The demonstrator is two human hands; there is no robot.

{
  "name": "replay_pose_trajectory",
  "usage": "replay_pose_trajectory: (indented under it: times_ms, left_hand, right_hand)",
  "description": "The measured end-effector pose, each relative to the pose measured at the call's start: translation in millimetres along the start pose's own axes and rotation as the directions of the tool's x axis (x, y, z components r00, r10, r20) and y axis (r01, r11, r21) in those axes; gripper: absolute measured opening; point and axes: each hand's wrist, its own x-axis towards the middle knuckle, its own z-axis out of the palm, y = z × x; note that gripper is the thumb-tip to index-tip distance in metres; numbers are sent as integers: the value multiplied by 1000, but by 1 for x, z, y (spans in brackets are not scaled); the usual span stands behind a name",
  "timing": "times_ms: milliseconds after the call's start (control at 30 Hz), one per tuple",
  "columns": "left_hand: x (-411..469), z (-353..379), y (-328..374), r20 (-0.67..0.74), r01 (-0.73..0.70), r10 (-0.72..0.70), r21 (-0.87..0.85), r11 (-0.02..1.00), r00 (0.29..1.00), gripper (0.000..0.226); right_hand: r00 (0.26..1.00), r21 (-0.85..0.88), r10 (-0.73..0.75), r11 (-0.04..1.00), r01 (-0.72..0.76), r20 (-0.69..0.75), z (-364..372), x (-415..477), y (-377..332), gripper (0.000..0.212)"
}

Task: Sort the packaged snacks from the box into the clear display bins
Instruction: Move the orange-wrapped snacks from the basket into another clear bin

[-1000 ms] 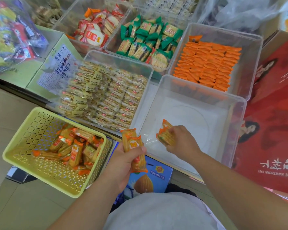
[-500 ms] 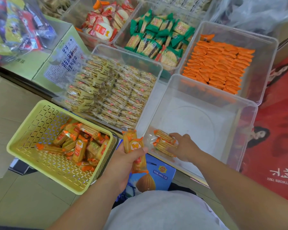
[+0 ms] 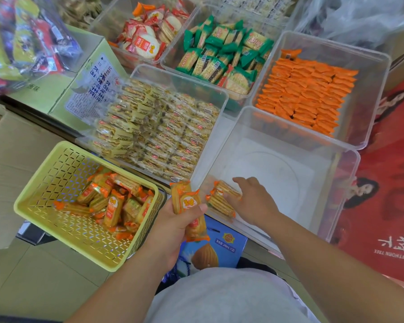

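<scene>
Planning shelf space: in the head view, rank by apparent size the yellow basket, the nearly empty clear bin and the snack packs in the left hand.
1. clear bin
2. yellow basket, only slightly smaller; close call
3. snack packs in left hand

1. Yellow slotted basket point(image 3: 44, 190), near left: basket packets point(image 3: 113, 207), orange-wrapped crackers, heaped loose toward its right side.
2. Held packets point(image 3: 187, 204), same kind, roughly upright in the left hand point(image 3: 173, 227), between basket and bin.
3. Clear bin point(image 3: 343, 183), near right: binned packets point(image 3: 219, 201) lie stacked in its near-left corner, right hand point(image 3: 252, 201) touching them.
</scene>
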Motion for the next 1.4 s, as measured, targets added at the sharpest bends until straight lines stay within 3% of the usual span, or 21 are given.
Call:
replay_pose_trajectory:
  times_ms: [67,167,267,433,533,633,733,800,1000,1167,1233,1300,1400]
  left_hand:
    - [-2,1,4,32,-21,22,-28,999,999,28]
    - [-4,7,11,52,-50,53,-48,998,997,50]
    - [-2,13,16,70,-44,47,-44,998,996,66]
    - [1,16,18,50,-115,114,35,993,992,56]
    - [1,20,15,3,-176,176,99,979,984,52]
    - [1,23,13,-48,-225,234,152,962,971,37]
    - [2,24,12,-43,-246,259,204,948,965,34]
    - [3,23,12,-54,-250,269,233,940,961,17]
    - [6,21,12,-28,-294,313,272,916,949,38]
    - [4,20,11,100,-299,284,417,858,954,43]
    - [5,19,11,104,-323,319,536,780,942,60]
    - [7,16,10,92,-339,388,693,636,917,79]
    - [12,10,10,56,-279,422,827,489,905,79]
  right_hand:
    - [996,294,-84,952,83,-10,-14,-15,-18,57]
    - [935,705,-283,707,55,212,-30,-43,-43,70]
    - [891,736,-394,668,109,226,-29,-59,-52,81]
    - [957,814,-286,568,124,53,-20,-60,-56,36]
    - [971,853,-236,513,98,31,-18,-60,-56,17]
    - [979,898,-186,440,12,78,-20,-57,-58,20]
    - [974,949,-156,294,-114,165,-22,-54,-60,30]
    - [975,958,-115,241,-157,189,-22,-52,-63,37]
    - [969,916,-139,376,-141,207,-12,-54,-70,34]
    - [962,937,-141,297,-183,232,-6,-58,-75,33]
    - [968,949,-118,255,-186,221,-7,-57,-73,35]
    - [982,960,-62,228,-162,180,-12,-51,-65,37]
    - [993,914,118,398,-74,29,-24,-28,-39,34]
